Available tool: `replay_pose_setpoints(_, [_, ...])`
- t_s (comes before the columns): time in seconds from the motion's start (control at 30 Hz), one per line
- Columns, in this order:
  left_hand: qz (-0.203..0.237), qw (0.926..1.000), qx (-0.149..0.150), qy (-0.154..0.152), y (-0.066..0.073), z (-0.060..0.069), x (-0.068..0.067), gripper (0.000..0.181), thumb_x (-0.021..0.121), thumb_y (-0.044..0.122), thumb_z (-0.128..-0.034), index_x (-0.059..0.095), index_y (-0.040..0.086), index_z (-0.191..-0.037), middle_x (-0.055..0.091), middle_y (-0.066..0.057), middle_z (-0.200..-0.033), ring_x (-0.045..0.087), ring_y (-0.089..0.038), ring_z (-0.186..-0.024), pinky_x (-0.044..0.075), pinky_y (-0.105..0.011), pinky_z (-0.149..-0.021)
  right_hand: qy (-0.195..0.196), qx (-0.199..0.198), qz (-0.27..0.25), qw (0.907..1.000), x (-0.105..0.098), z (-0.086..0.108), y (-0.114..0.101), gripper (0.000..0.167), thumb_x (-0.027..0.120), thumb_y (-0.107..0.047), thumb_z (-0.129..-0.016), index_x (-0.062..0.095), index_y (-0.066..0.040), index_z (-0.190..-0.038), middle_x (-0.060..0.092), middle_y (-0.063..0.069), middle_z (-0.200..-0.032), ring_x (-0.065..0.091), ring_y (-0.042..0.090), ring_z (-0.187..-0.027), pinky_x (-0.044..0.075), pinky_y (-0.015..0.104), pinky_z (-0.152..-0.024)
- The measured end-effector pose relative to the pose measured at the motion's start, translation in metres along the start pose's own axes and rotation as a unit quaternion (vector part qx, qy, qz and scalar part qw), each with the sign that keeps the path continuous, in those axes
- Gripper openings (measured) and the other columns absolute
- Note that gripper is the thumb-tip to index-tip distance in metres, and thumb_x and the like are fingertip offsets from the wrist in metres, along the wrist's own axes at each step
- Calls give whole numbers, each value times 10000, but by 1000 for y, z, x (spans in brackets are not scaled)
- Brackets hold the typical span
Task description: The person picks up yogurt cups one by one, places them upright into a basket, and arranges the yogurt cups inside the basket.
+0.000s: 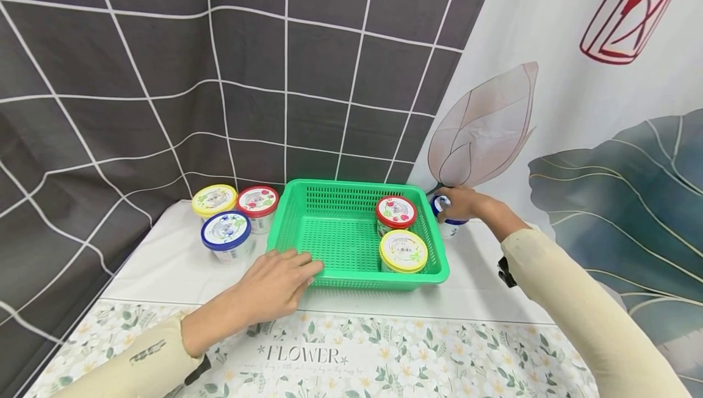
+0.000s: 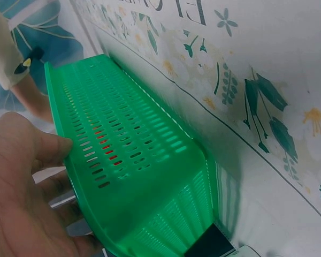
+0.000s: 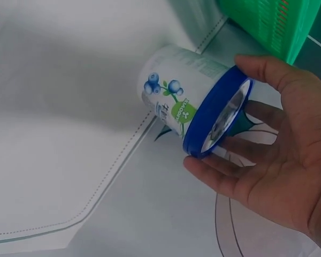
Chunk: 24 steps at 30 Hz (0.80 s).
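My left hand (image 1: pixel 277 282) holds the near-left rim of a green perforated plastic basket (image 1: pixel 357 276). In the left wrist view its thumb (image 2: pixel 56 147) lies on the outer side and the fingers reach over the rim. Right of the basket, my right hand (image 1: pixel 469 202) grips a white tub with a blue lid (image 3: pixel 219 110) and printed blueberries. Thumb and fingers spread around the lid's edge; the tub stands on the table. Inside the basket, on its right side, are a red-lidded tub (image 1: pixel 396 212) and a yellow-lidded tub (image 1: pixel 403 251).
Left of the basket stand a yellow-lidded tub (image 1: pixel 215 200), a red-lidded tub (image 1: pixel 257 201) and a blue-lidded tub (image 1: pixel 226 230), close together. A dark gridded curtain (image 1: pixel 247 68) hangs behind. A floral cloth (image 1: pixel 329 349) covers the table's front.
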<state>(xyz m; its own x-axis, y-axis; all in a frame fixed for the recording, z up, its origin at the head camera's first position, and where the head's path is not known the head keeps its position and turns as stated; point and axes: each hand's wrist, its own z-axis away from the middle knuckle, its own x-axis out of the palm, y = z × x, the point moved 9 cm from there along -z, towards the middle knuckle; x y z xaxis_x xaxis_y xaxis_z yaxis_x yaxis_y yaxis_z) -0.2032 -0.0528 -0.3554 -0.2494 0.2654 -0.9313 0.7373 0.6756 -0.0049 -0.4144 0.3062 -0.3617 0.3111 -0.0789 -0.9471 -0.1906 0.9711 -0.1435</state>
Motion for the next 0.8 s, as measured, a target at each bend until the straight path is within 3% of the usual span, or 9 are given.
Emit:
replay_pose_setpoints(0.57, [28,10000,-38,-26,0,0,0,121,700,127,-1066,641,232,-1060,574,87,-872,461,-123,-736,295,-240,-592,-170,251,-212,9993,-3,1,1,871,808,-301,-952,439,-30,-1694,384,417,-1665,499,611,-1461,567,727,-1123])
replay_pose_setpoints(0.8, [36,10000,-48,-31,0,0,0,133,700,124,-1063,630,236,-1052,568,87,-871,454,-124,-730,291,-243,-584,-145,127,-87,9998,-7,4,-3,858,826,-300,-939,472,-24,-1670,432,415,-1655,516,616,-1466,563,731,-1126])
